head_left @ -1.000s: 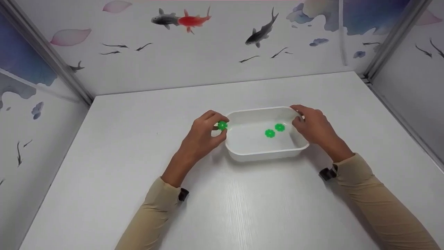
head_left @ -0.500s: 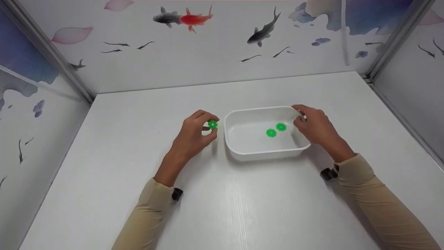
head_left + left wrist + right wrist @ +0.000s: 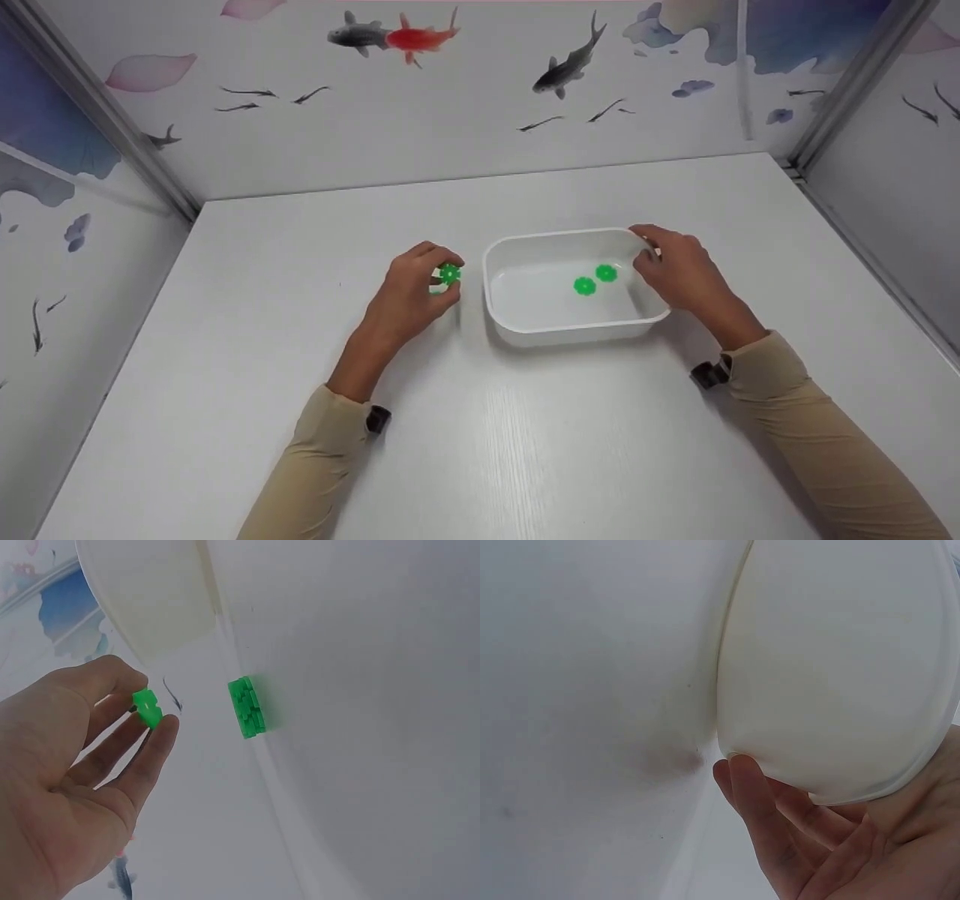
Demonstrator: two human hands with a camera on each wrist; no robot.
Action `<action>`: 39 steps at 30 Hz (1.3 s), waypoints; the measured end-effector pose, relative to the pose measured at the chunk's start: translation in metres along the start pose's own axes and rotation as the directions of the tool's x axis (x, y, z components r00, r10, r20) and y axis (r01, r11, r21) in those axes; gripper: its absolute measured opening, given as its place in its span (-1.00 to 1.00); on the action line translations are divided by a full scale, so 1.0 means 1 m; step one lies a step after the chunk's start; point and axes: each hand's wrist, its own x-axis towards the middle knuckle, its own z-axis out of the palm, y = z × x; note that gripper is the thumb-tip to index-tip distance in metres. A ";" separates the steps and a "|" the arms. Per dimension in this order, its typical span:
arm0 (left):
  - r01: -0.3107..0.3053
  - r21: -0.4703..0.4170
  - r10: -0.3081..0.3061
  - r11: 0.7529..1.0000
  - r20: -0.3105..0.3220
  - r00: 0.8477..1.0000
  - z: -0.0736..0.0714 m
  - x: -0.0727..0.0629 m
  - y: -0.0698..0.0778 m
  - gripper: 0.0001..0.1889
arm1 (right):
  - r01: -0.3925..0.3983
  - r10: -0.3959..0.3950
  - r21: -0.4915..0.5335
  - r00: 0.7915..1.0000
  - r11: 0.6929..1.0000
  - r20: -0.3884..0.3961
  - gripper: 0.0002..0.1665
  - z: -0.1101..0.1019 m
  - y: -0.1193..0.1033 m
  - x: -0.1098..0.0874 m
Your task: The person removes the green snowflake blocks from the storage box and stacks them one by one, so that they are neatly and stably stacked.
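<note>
My left hand [image 3: 405, 296] pinches a green flower-shaped plastic piece [image 3: 449, 274] between thumb and fingertips, just left of a white basin [image 3: 577, 330]. In the left wrist view that held piece [image 3: 148, 708] is tilted, seen partly edge-on. Close by on the table stands a small green stack of pieces [image 3: 247, 706]; the hand mostly hides it in the head view. Two flat green flower pieces [image 3: 585, 286] lie apart on the basin's floor, toward its right. My right hand [image 3: 682, 270] grips the basin's right end, thumb over the rim, with fingertips [image 3: 746, 772] against the outer wall.
The white table [image 3: 510, 435] carries the basin near its middle. Upright panels printed with fish [image 3: 570, 67] close in the back and both sides, with grey metal posts at the corners. A black wrist strap [image 3: 379, 418] shows at each cuff.
My left hand has moved left, away from the basin's left rim, with the green piece still pinched. The right hand and the basin have stayed put.
</note>
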 end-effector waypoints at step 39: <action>0.156 0.126 -0.190 0.980 0.322 0.927 -0.009 -0.002 -0.017 -0.69 | 0.024 -0.024 -0.021 1.000 0.999 -0.005 -0.37 0.000 0.000 0.000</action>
